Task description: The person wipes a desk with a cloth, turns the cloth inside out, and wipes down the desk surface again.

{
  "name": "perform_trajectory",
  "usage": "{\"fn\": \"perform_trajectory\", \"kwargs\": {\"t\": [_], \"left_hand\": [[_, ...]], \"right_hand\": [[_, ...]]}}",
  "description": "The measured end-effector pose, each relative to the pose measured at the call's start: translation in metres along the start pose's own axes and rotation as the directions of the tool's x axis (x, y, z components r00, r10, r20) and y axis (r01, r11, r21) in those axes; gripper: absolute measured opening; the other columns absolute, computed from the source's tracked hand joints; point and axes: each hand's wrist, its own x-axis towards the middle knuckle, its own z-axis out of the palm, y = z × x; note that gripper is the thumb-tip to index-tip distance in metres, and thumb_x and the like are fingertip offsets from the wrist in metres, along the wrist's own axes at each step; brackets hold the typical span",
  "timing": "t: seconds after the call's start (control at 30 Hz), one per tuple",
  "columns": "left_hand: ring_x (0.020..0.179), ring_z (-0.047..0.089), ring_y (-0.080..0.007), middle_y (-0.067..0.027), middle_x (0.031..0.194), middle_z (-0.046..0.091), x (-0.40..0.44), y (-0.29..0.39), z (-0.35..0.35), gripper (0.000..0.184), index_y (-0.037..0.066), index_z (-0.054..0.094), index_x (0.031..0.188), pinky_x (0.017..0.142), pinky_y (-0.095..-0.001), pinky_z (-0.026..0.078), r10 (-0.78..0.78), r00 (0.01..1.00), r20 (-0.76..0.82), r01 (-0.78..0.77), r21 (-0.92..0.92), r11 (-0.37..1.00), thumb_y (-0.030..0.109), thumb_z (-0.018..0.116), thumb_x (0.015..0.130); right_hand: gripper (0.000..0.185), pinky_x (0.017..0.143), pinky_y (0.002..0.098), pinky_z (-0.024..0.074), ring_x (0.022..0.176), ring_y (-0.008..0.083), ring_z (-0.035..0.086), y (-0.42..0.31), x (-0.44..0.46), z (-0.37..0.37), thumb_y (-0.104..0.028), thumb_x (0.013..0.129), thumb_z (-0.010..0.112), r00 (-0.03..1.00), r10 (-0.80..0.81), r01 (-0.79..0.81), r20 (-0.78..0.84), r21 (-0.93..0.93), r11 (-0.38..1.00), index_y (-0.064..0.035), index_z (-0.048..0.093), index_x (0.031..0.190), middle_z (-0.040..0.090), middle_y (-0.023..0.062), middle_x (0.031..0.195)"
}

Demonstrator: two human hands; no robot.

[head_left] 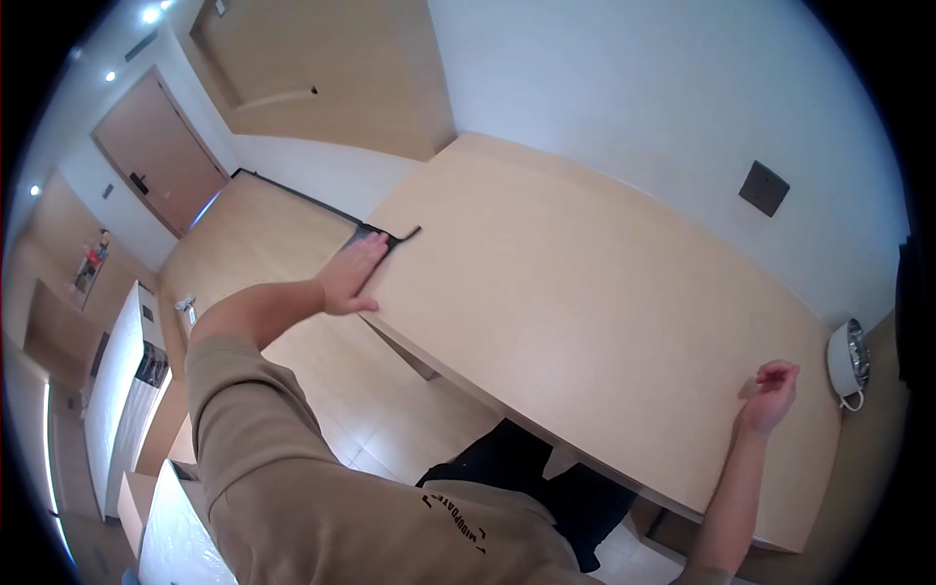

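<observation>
Two hands: one left hand [355, 273], one right hand [770, 398]. One bench [556, 283]. One black item [408, 236] at left hand, partly covered, so any further pieces beneath uncountable. One white pot [838, 361] with one visible loop handle [857, 402]. One dark wall plate [763, 188]. One door [161, 146], one door handle [138, 182]. One brown shirt [292, 468]. Ceiling lights [151, 15]: at least three. Small things [93, 257] in wall niche: several, too small for count.
</observation>
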Motion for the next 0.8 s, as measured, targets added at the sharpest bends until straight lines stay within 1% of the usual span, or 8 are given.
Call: {"fn": "perform_trajectory", "kwargs": {"t": [0.1, 0.2, 0.33, 0.47, 0.53, 0.63, 0.7, 0.8], "left_hand": [[0.148, 0.018, -0.0443, -0.0293, 0.158, 0.02, 0.013, 0.045, -0.004, 0.102, -0.009, 0.023, 0.149, 0.12, -0.0516, 0.015, 0.04, 0.999, 0.002, -0.04, -0.054, 0.998, 0.064, 0.055, 0.085], [0.147, 0.019, -0.044, -0.0283, 0.158, 0.02, 0.021, 0.075, -0.008, 0.101, -0.007, 0.024, 0.15, 0.12, -0.0519, 0.015, 0.004, 1.0, -0.002, -0.004, -0.09, 0.996, 0.063, 0.055, 0.085], [0.146, 0.023, -0.0433, -0.0259, 0.157, 0.025, 0.014, 0.055, -0.003, 0.094, -0.005, 0.03, 0.148, 0.119, -0.051, 0.019, 0.042, 0.999, -0.028, -0.046, -0.16, 0.986, 0.059, 0.059, 0.084], [0.145, 0.026, -0.0426, -0.0243, 0.157, 0.028, -0.005, 0.01, -0.004, 0.091, -0.004, 0.033, 0.147, 0.118, -0.0511, 0.02, -0.156, 0.986, -0.055, 0.152, -0.077, 0.985, 0.057, 0.059, 0.085], [0.145, 0.026, -0.0427, -0.0243, 0.157, 0.028, -0.009, -0.005, -0.004, 0.091, -0.004, 0.033, 0.147, 0.119, -0.0508, 0.02, -0.142, 0.989, -0.052, 0.138, -0.072, 0.988, 0.057, 0.059, 0.085], [0.145, 0.026, -0.0432, -0.0242, 0.157, 0.028, -0.011, -0.014, -0.005, 0.09, -0.003, 0.033, 0.146, 0.118, -0.0509, 0.021, -0.151, 0.987, -0.05, 0.148, -0.067, 0.987, 0.056, 0.06, 0.084], [0.145, 0.026, -0.0434, -0.0236, 0.157, 0.029, -0.01, -0.02, -0.003, 0.089, -0.003, 0.034, 0.145, 0.118, -0.0514, 0.022, -0.173, 0.983, -0.067, 0.168, -0.074, 0.983, 0.056, 0.06, 0.084], [0.144, 0.026, -0.0444, -0.0227, 0.157, 0.029, -0.005, -0.023, 0.004, 0.09, -0.002, 0.033, 0.146, 0.116, -0.0515, 0.024, -0.335, 0.94, -0.072, 0.32, -0.159, 0.934, 0.058, 0.059, 0.084]], "right_hand": [[0.041, 0.069, 0.0282, 0.0345, 0.07, 0.0137, 0.04, 0.004, -0.001, 0.0, -0.032, 0.107, 0.034, 0.998, -0.038, 0.039, 0.044, -0.011, 0.999, -0.0091, 0.046, 0.074, 0.042, 0.0017, 0.074], [0.04, 0.068, 0.0274, 0.0337, 0.07, 0.0135, 0.039, 0.003, -0.006, 0.001, -0.029, 0.106, 0.034, 0.998, 0.0, 0.001, 0.065, -0.027, 1.0, -0.0094, 0.044, 0.073, 0.041, 0.0019, 0.073], [0.039, 0.067, 0.0274, 0.0327, 0.07, 0.0133, 0.038, 0.013, -0.004, -0.012, -0.028, 0.107, 0.033, 0.99, 0.031, -0.035, 0.138, 0.023, 0.999, -0.0101, 0.042, 0.074, 0.041, 0.0022, 0.073], [0.04, 0.067, 0.0278, 0.0328, 0.07, 0.014, 0.038, 0.011, -0.002, -0.008, -0.03, 0.108, 0.032, 0.991, 0.013, -0.017, 0.132, 0.022, 1.0, -0.0098, 0.044, 0.074, 0.042, 0.0022, 0.074], [0.04, 0.067, 0.0279, 0.0328, 0.071, 0.0143, 0.038, 0.013, 0.003, -0.013, -0.03, 0.108, 0.032, 0.983, 0.029, -0.047, 0.184, 0.098, 0.994, -0.0093, 0.045, 0.075, 0.043, 0.0024, 0.074], [0.041, 0.068, 0.0284, 0.033, 0.071, 0.0143, 0.039, 0.009, 0.003, -0.01, -0.031, 0.107, 0.032, 0.986, 0.067, -0.086, 0.15, 0.122, 0.989, -0.0088, 0.047, 0.076, 0.044, 0.0026, 0.075], [0.041, 0.068, 0.0285, 0.033, 0.072, 0.0142, 0.039, 0.013, 0.004, -0.013, -0.031, 0.107, 0.032, 0.985, 0.023, -0.038, 0.173, 0.088, 0.995, -0.0087, 0.047, 0.076, 0.044, 0.0027, 0.075], [0.042, 0.068, 0.0288, 0.0326, 0.072, 0.0141, 0.04, 0.008, 0.0, -0.011, -0.032, 0.107, 0.032, 0.983, -0.005, -0.004, 0.185, 0.052, 0.999, -0.0088, 0.047, 0.075, 0.044, 0.0026, 0.074]]}}
